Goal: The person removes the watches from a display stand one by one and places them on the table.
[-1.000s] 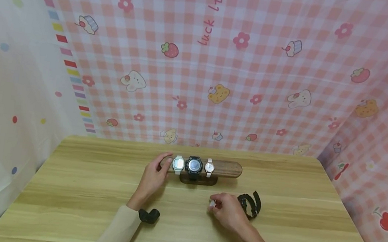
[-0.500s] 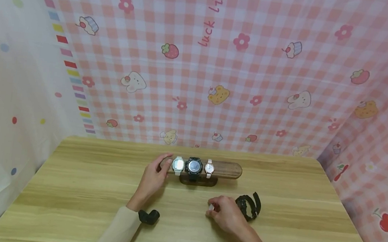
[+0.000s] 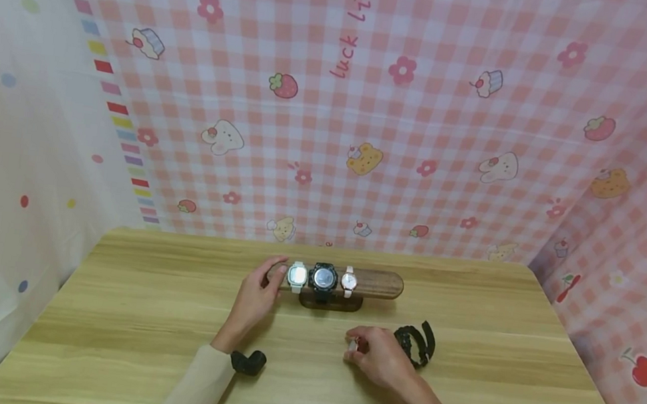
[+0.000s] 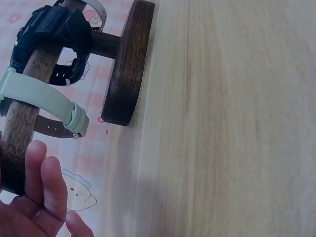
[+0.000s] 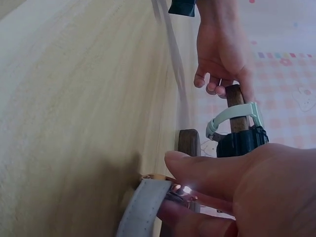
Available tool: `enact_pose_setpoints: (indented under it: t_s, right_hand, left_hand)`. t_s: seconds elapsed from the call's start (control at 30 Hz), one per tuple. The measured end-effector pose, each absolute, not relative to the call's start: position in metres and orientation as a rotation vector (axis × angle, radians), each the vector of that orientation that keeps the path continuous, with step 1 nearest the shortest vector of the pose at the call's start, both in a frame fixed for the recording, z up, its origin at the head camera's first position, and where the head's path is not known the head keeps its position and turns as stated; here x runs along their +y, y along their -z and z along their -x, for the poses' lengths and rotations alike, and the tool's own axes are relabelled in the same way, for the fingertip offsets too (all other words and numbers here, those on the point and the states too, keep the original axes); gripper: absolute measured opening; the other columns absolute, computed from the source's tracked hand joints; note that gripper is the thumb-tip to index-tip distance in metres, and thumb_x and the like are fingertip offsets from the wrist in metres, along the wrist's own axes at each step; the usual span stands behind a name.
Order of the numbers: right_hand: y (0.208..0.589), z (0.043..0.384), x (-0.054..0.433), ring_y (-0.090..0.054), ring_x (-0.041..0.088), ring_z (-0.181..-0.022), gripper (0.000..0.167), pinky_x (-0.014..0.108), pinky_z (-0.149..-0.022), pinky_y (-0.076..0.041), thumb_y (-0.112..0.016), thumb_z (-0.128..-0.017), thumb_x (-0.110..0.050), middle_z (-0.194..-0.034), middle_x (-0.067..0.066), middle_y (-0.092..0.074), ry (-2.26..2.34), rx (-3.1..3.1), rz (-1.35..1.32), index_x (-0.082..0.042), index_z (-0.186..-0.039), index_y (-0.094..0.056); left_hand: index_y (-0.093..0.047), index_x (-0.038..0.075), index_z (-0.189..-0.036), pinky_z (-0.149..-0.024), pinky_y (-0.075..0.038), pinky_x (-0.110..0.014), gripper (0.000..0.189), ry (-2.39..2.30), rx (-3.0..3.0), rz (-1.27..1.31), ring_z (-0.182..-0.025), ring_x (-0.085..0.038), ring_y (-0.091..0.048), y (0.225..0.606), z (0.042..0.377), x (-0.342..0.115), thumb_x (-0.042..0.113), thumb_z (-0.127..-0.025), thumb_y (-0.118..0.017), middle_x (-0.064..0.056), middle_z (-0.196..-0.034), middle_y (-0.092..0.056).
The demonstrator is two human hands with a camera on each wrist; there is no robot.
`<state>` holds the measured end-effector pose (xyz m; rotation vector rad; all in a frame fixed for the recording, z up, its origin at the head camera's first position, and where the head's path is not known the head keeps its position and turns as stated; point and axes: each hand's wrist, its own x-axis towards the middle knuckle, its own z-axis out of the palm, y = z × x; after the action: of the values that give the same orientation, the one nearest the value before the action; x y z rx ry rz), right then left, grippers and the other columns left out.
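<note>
Left hand: curled round the left end of the bar on the wooden watch stand; left hand [image 3: 256,295], watch stand [image 3: 379,283]. Thumb on the near side in the head view, fingertips against the wood in the left wrist view.
Right hand: right hand [image 3: 385,359] pinches a white-strapped watch [image 5: 143,210] between thumb and fingers, in front of the stand and apart from it. Case edge is rose gold, strap hangs down in the right wrist view; dial not readable.
Bar, left to right: mint-green watch [image 3: 298,275], chunky black digital watch [image 3: 324,277], small round watch with pale strap [image 3: 349,280]. All three looped around the bar, dials toward the head camera. Bare wood to their right.
Stand base: dark rounded base [image 3: 330,303] under the bar, on the table.
Loose on table: black-strapped watch [image 3: 429,342], just beyond the right hand, strap curved up in a loop.
Wrists: black camera on each, beige sleeves [image 3: 190,384] behind.
Surround: light wood-grain table [image 3: 151,322], pink gingham backdrop [image 3: 310,113] with cupcakes, strawberries and "luck life" lettering.
</note>
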<state>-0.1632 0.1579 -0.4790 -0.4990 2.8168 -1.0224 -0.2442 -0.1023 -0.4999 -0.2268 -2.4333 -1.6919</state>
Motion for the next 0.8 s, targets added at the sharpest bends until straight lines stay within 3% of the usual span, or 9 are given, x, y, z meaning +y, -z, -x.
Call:
enact_pose_setpoints:
  t_s: [0.5,0.8]
  right_hand:
    - [0.453,0.172,0.164,-0.046,0.003,-0.051,0.029,0.021,-0.044,-0.036,-0.076,-0.086,-0.007,-0.069,-0.005,-0.059,1.076,2.904,0.458,0.000,-0.114,-0.071]
    - [0.435,0.186,0.174,-0.052,0.007,-0.059,0.034,0.023,-0.050,-0.043,-0.076,-0.087,-0.010,-0.075,-0.003,-0.061,1.138,2.947,0.479,-0.003,-0.120,-0.069]
  left_hand:
    - [-0.062,0.014,-0.133,-0.051,-0.044,-0.024,0.035,1.692,-2.438,0.211,-0.058,-0.017,-0.057,0.499,0.244,-0.104,0.031,-0.104,-0.053,-0.005,-0.066,-0.056]
    - [-0.062,0.012,-0.133,-0.051,-0.045,-0.025,0.036,1.680,-2.436,0.225,-0.057,-0.014,-0.057,0.500,0.244,-0.103,0.031,-0.103,-0.054,-0.004,-0.066,-0.056]
